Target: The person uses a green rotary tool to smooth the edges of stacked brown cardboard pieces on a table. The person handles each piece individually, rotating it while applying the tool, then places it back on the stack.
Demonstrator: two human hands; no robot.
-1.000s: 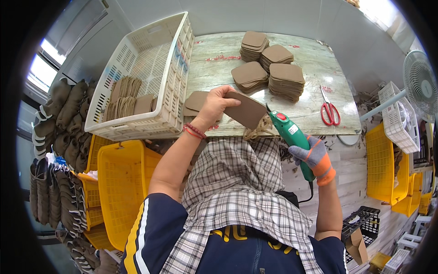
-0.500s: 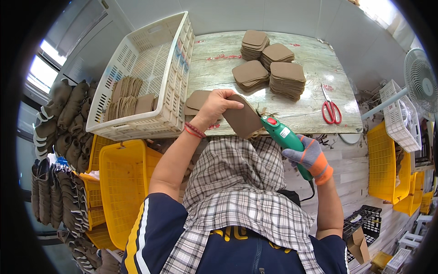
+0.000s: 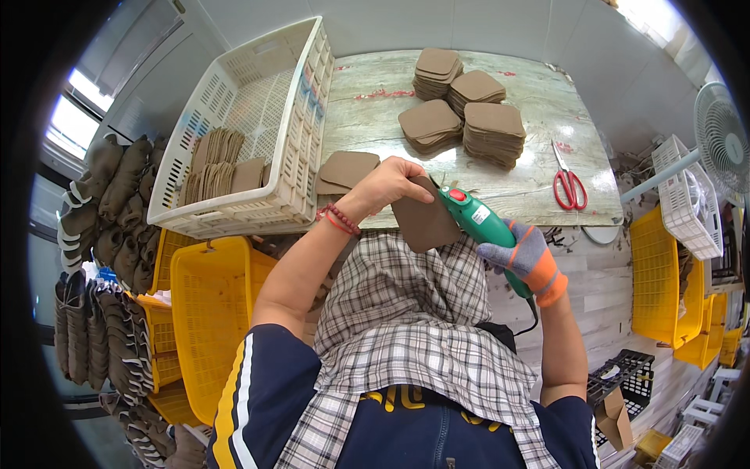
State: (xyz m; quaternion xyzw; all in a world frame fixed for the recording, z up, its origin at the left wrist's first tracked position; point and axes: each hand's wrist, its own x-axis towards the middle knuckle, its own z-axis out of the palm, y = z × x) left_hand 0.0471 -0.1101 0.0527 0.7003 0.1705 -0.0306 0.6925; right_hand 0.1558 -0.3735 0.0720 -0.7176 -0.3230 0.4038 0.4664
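Note:
My bare left hand (image 3: 394, 186) pinches the top edge of a brown fabric piece (image 3: 426, 223) with rounded corners, held above my lap at the table's front edge. In a grey and orange glove, my right hand (image 3: 527, 262) is wrapped round a green corded electric cutter (image 3: 486, 223) with a red switch. Its dark head meets the right edge of the fabric piece, close to my left fingertips. More brown pieces (image 3: 348, 170) lie flat on the table beside my left wrist. Several neat stacks of such pieces (image 3: 494, 129) stand farther back.
A white plastic crate (image 3: 293, 148) with upright brown pieces (image 3: 215, 160) stands at the table's left. Red-handled scissors (image 3: 569, 187) lie on the table (image 3: 367, 74) at right. Yellow baskets (image 3: 207, 313) flank me, and a fan (image 3: 719, 141) stands at far right.
The fabric piece has turned more upright and moved slightly right and down. My left hand has shifted right with it; the cutter's head now sits higher along its edge, nearer my fingers.

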